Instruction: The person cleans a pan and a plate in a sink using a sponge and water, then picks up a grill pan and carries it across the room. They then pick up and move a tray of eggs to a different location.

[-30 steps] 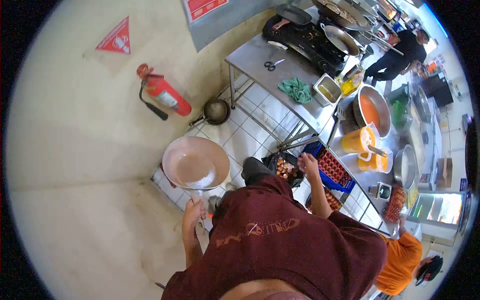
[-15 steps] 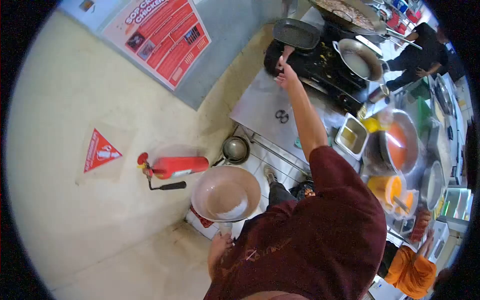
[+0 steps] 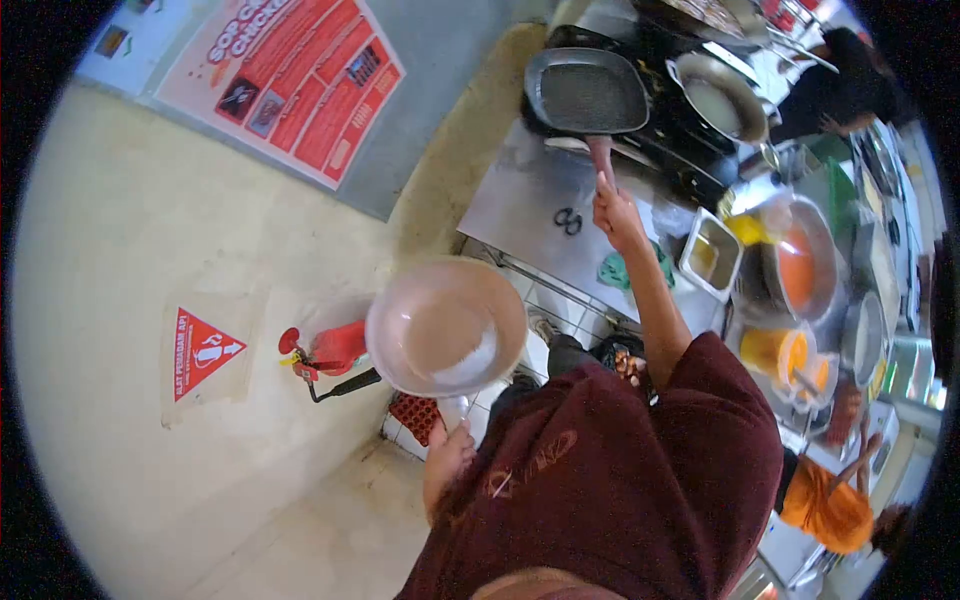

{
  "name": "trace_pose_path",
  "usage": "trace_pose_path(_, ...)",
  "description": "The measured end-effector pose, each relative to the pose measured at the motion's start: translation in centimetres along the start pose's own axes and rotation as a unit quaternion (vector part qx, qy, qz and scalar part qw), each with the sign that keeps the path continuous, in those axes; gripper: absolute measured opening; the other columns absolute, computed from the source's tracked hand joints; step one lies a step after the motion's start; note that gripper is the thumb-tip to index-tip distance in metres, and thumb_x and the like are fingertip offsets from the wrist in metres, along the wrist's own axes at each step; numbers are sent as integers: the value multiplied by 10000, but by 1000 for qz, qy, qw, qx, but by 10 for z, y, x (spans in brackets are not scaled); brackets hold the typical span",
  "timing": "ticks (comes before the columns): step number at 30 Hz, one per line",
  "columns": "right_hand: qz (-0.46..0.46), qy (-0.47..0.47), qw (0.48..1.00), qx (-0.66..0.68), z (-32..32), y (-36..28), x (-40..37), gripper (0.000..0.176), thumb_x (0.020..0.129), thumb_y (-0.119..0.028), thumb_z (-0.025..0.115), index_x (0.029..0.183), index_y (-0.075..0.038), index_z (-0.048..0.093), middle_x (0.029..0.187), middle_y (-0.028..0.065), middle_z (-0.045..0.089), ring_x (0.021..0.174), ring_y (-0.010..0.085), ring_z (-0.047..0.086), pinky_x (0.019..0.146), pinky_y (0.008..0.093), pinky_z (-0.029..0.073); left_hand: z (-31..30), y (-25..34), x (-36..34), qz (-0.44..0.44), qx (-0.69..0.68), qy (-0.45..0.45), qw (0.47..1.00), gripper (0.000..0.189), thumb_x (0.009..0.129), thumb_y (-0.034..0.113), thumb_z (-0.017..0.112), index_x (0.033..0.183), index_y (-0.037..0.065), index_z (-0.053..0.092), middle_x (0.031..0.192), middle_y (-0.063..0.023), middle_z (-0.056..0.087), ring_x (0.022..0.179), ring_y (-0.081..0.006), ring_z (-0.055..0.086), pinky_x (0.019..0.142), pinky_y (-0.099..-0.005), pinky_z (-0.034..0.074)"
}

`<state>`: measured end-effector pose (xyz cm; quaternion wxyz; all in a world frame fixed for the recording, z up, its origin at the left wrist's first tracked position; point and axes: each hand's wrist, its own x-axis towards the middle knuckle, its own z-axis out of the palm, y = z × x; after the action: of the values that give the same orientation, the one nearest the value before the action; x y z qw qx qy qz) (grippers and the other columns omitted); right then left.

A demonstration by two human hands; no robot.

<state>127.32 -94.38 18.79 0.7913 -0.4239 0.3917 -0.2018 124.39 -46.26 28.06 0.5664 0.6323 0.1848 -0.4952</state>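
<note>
Right grip [image 3: 617,212] clasps the handle [image 3: 600,158]; square pan [image 3: 587,90] lies beyond.

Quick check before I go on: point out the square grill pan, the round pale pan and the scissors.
Square grill pan [image 3: 588,91]: head view, middle of its inner surface.
Round pale pan [image 3: 443,328]: head view, on its inside bottom.
Scissors [image 3: 568,221]: head view, at the handle loops.
</note>
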Motion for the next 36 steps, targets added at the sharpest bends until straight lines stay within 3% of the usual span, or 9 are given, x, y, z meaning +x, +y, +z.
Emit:
trace_pose_path(2, 42, -22, 999, 26, -10, -18, -76, 328, 962, -408, 583, 819, -143, 454, 610, -97, 337, 442, 14, 255, 360, 203, 185, -2, 25, 4, -30, 22, 4, 999, 170, 968, 222, 571, 966, 120, 434, 620, 52, 406, 457, -61, 389, 381, -238, 338)
trace_pose_path(5, 53, -45, 997, 27, -35, -36, -163, 305, 977, -410, 555, 867, -135, 477, 604, -102, 322, 430, 3, 248, 346, 187, 170, 3, 59, 29, 66, 58, -43, 995, 170, 976, 226, 560, 960, 125, 424, 615, 48, 401, 417, -66, 379, 351, -245, 330)
trace_pose_path(9, 51, -6, 999, 4, -58, -47, -254, 312, 987, -431, 519, 917, -129, 485, 592, -98, 326, 392, 0, 250, 324, 191, 179, 25, 121, 88, 128, 108, -114, 979, 210, 967, 264, 586, 952, 125, 429, 594, 56, 393, 418, -71, 390, 367, -238, 348)
trace_pose_path(13, 46, 123, 991, -34, -58, -50, -318, 347, 981, -461, 513, 932, -119, 476, 584, -80, 335, 369, 16, 249, 308, 197, 181, 82, 188, 147, 206, 178, -181, 945, 216, 960, 256, 590, 876, 117, 448, 578, 53, 407, 430, -72, 405, 379, -243, 362)
trace_pose_path(14, 35, 99, 994, 0, -61, -49, -327, 370, 978, -474, 510, 954, -106, 477, 579, -77, 334, 363, 19, 245, 306, 194, 183, 102, 204, 161, 240, 213, -191, 928, 220, 959, 252, 590, 859, 114, 450, 581, 50, 417, 436, -72, 411, 383, -245, 364)
trace_pose_path(21, 21, 138, 989, 47, -68, -47, -335, 345, 983, -441, 518, 997, -100, 468, 575, -80, 305, 376, 11, 218, 310, 191, 177, 251, 313, 287, 163, 116, -340, 919, 171, 932, 146, 612, 840, 110, 473, 580, 70, 382, 442, -41, 376, 387, -223, 318)
trace_pose_path(26, 40, 123, 987, 95, -75, -59, -319, 329, 961, -438, 562, 962, -124, 462, 576, -83, 313, 390, 9, 231, 323, 188, 174, 336, 360, 357, 143, 115, -379, 907, 159, 931, 129, 607, 828, 119, 486, 587, 74, 393, 444, -29, 365, 388, -209, 297)
trace_pose_path(27, 50, 109, 988, 97, -78, -62, -319, 373, 965, -460, 542, 994, -91, 499, 615, -53, 382, 389, 25, 284, 326, 201, 210, 348, 364, 367, 141, 110, -384, 906, 159, 931, 127, 606, 824, 121, 488, 587, 74, 395, 444, -29, 365, 388, -208, 295)
trace_pose_path(36, 41, 131, 984, 114, -81, -67, -309, 351, 960, -441, 557, 977, -105, 458, 566, -78, 292, 371, 18, 215, 309, 202, 162, 412, 387, 416, 143, 148, -376, 903, 132, 936, 109, 576, 826, 109, 502, 589, 68, 418, 463, -31, 392, 415, -209, 338)
